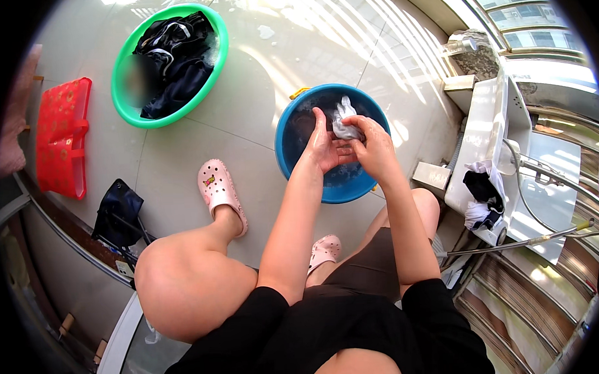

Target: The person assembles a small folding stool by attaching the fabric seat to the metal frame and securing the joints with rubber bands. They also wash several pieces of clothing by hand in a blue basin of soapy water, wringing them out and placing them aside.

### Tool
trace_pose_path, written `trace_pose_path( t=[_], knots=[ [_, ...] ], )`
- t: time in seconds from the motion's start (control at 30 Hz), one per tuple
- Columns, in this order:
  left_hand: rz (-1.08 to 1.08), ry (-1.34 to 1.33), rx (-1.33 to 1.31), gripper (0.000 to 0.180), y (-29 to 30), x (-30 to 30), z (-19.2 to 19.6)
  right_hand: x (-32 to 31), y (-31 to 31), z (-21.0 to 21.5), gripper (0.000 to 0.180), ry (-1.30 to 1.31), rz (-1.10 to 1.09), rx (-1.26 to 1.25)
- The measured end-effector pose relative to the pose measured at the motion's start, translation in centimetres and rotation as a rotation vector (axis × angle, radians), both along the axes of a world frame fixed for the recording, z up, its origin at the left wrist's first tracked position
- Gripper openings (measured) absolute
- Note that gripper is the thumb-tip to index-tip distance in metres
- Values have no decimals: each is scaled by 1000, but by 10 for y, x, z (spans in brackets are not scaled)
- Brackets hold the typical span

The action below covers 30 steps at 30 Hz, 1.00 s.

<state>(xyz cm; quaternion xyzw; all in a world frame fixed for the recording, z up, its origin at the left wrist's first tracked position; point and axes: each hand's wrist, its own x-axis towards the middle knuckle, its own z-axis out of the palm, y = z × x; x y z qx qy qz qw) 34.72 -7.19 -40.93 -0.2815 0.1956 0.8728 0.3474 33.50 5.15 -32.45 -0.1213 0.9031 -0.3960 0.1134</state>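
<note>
A small crumpled, wet-looking white cloth (344, 117) is held above a round blue basin (283, 147) of dark, slightly foamy water. My right hand (372, 142) has its fingers closed on the cloth's lower part; whether it is a sock or a rag I cannot make out. Beside it, my left hand (326, 146) is open, thumb up and palm toward the right hand. Its stretched fingers lie close to the right hand's fingertips, under the cloth, and seem to carry nothing themselves. Both hands look wet and are over the basin.
Dark clothes (176, 59) fill a green tub (223, 51) at the far left. A red bag (63, 139) stands left of my pink clogs (215, 183). Along the right are a white sink (476, 141) with black-and-white cloth (484, 194) and a metal railing. Suds spot the tiled floor.
</note>
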Motion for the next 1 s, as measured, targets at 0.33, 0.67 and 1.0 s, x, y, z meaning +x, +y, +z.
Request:
trace_pose_path(
  t=[0.33, 0.67, 1.0],
  knots=[
    [465, -11, 404, 32, 30, 5, -54, 28, -30, -8, 13, 312, 44, 1],
    [620, -160, -114, 42, 32, 2, -51, -10, 1, -124, 38, 21, -552, 82],
    [592, -291, -226, 41, 43, 15, -79, -31, 0, -155, 52, -260, -9, 684]
  ],
)
